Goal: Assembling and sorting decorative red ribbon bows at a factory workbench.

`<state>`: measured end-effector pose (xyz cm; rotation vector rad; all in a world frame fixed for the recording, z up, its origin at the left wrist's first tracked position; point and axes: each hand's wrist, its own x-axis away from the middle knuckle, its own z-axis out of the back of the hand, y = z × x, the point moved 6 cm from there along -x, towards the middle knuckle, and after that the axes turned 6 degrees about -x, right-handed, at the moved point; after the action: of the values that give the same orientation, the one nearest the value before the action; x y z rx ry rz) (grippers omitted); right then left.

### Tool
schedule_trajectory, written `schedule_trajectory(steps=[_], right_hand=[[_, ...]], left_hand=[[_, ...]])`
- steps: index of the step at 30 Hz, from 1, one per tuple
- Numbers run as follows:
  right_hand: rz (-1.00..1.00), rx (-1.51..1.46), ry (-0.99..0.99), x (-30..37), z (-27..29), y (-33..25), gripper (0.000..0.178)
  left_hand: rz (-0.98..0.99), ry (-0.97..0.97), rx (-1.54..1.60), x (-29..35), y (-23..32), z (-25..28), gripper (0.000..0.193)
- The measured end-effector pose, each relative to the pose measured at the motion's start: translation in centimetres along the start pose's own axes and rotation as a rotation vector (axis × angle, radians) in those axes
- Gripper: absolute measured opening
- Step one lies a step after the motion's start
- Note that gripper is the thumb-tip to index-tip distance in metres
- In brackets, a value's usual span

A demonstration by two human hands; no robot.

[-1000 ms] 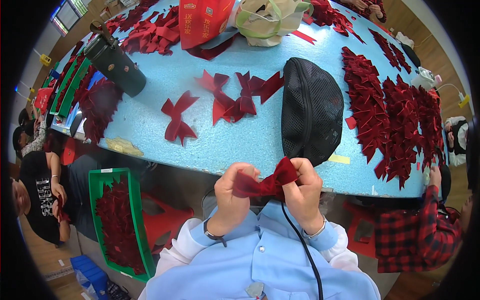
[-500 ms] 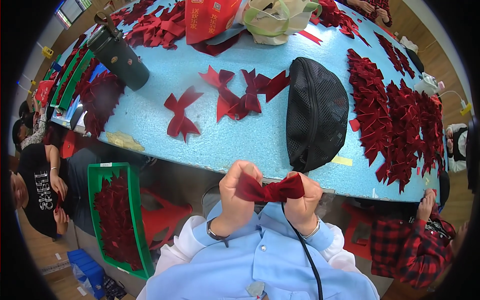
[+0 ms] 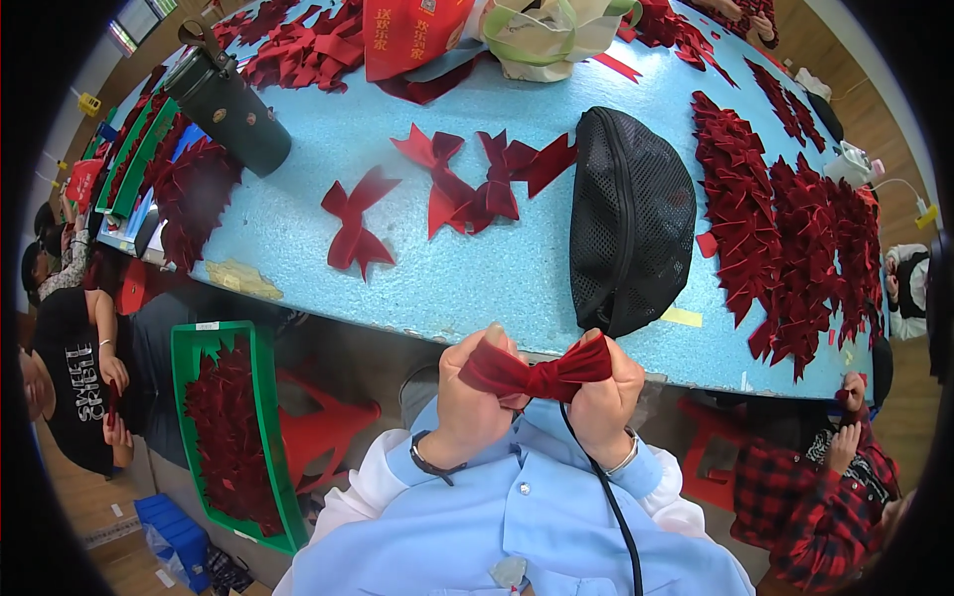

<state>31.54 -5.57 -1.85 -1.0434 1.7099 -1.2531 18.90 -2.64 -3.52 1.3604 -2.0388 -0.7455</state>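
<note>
Both my hands are raised close to my chest, below the near edge of the light blue table (image 3: 497, 288). Between them I hold a dark red velvet bow (image 3: 537, 372). My left hand (image 3: 477, 402) pinches its left loop and my right hand (image 3: 604, 397) grips its right loop and middle. Several loose red bows (image 3: 452, 189) lie on the table just beyond my hands, next to a black mesh bag (image 3: 631, 219).
A big heap of red bows (image 3: 795, 219) covers the table's right side. A dark cylindrical flask (image 3: 234, 104) stands far left, a red bag (image 3: 412, 35) at the back. A green crate of bows (image 3: 234, 427) sits on the floor left. Other people sit left and right.
The bow has turned from a tilt, right end high, to nearly level between my hands. My head view has shifted slightly.
</note>
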Motion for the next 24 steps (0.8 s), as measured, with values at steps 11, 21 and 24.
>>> schedule_trajectory(steps=[11,21,24], right_hand=[[0.011,0.043,0.005,0.0,-0.1,0.1,0.013],[0.081,0.166,-0.066,0.6,0.0,0.5,0.013],[0.053,0.125,-0.07,1.3,0.0,0.8,0.014]], left_hand=[[0.284,0.099,0.121,0.9,-0.6,1.0,0.036],[0.522,0.116,0.168,2.7,-1.4,1.9,0.032],[0.571,0.17,0.173,3.4,-0.9,1.9,0.032]])
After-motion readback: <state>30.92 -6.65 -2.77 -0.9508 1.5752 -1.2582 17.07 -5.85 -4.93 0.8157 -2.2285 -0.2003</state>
